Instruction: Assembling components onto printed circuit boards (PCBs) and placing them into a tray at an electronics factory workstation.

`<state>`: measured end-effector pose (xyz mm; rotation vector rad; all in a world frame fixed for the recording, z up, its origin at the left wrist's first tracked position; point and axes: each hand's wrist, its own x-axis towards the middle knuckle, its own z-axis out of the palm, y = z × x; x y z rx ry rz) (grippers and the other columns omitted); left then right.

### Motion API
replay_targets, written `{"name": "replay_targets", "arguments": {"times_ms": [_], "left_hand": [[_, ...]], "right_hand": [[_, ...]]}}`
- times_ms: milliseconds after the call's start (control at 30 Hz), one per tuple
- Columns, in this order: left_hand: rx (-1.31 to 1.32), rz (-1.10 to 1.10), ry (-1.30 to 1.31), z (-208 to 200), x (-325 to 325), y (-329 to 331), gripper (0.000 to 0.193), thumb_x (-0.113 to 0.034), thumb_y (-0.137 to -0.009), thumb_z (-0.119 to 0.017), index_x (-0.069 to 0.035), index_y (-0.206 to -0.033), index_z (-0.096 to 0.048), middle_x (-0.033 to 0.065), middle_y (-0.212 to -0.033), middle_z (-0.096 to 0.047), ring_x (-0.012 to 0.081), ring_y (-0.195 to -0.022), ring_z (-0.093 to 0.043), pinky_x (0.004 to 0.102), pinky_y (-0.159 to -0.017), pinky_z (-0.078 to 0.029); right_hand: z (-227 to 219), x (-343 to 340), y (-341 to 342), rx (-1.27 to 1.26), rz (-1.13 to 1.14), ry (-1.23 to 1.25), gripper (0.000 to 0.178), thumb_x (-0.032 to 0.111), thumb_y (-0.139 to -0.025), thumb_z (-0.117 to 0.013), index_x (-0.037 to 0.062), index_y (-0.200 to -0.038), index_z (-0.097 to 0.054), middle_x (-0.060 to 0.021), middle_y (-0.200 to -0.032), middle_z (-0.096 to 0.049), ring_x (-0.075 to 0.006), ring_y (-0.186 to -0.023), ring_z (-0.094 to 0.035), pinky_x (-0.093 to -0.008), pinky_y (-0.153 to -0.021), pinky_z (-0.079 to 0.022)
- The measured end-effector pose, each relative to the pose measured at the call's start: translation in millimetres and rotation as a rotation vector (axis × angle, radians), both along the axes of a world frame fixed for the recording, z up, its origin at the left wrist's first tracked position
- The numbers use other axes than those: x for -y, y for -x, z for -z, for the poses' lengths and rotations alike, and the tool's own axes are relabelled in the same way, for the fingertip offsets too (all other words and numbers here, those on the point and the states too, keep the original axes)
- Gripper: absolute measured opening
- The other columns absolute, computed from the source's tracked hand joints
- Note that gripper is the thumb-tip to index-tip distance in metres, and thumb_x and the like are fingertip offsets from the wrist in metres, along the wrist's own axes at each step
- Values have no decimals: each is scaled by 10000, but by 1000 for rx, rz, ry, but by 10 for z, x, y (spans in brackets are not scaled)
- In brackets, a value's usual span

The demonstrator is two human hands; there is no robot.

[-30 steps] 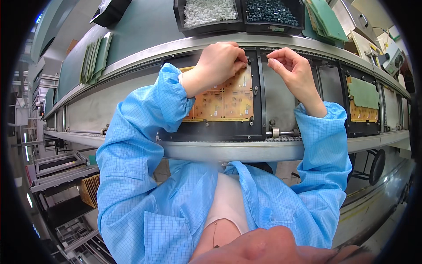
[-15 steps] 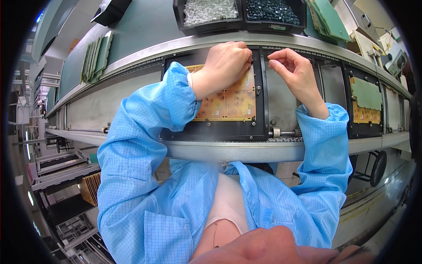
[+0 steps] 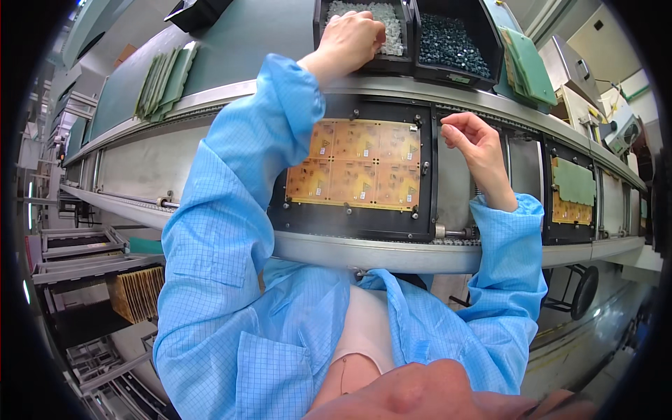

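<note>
My left hand (image 3: 348,42) is over the black bin of small white parts (image 3: 388,28), its fingers curled down and the tips hidden among the parts. Over the right edge of the black frame, my right hand (image 3: 477,147) hovers with thumb and forefinger brought together. Anything between those fingertips is too small to make out. Below and between the hands lies a yellow-orange circuit board panel (image 3: 350,171), divided into several like sections, in a black carrier frame (image 3: 329,222) on the conveyor. My left sleeve covers the panel's upper left corner.
A second black bin of dark parts (image 3: 451,49) stands beside the white one. Green sheets (image 3: 164,80) lean at the left, with more green sheets (image 3: 528,66) at the right. Another carrier (image 3: 549,224) sits further right on the conveyor. The metal conveyor rail (image 3: 378,255) runs in front of me.
My left hand has moved from above the panel up to the bin of white parts, uncovering most of the panel. My right hand stays near the frame's right edge, thumb and forefinger closer together.
</note>
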<state>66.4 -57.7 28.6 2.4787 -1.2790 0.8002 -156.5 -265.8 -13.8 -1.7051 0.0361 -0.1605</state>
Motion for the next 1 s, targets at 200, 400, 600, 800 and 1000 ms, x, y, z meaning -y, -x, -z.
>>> {"name": "replay_targets", "arguments": {"times_ms": [200,400,600,800,1000], "left_hand": [[-133,-71,-201,-32,150,-150,120,-187,-856,-709,-94,-927,-735,64,-902,-697,252,-888,-681,381,-790,-537],[-327,62,213,-95,121,76,104,-125,-790,-656,-55,-853,-700,206,-857,-689,389,-839,-676,466,-773,-540],[-463,242,403,-242,3,288,141,-141,-833,-684,-37,-925,-705,170,-794,-668,334,-744,-668,403,-702,-533],[-701,232,504,-389,-130,500,143,-138,-879,-713,-37,-980,-720,111,-808,-692,170,-701,-654,304,-659,-520],[-810,242,566,-465,-311,709,156,-123,-879,-725,-11,-988,-720,101,-838,-721,142,-747,-674,276,-685,-531]], "right_hand": [[-2,73,23,-180,-76,-306,231,130,-945,-680,-9,-1130,-688,-54,-941,-707,-92,-819,-642,-237,-768,-536],[3,126,37,-165,-95,-100,235,116,-940,-684,0,-1144,-693,-48,-961,-709,-87,-832,-641,-221,-773,-527],[-16,75,49,-77,-14,250,169,111,-947,-675,1,-1071,-709,-21,-927,-695,-57,-825,-607,-204,-747,-494],[-122,-10,72,-12,42,510,129,83,-914,-691,7,-1012,-726,-11,-848,-641,-62,-744,-555,-214,-664,-453],[-132,-61,90,85,85,681,102,60,-890,-696,12,-970,-737,-33,-788,-569,-100,-651,-488,-244,-585,-401]]}}
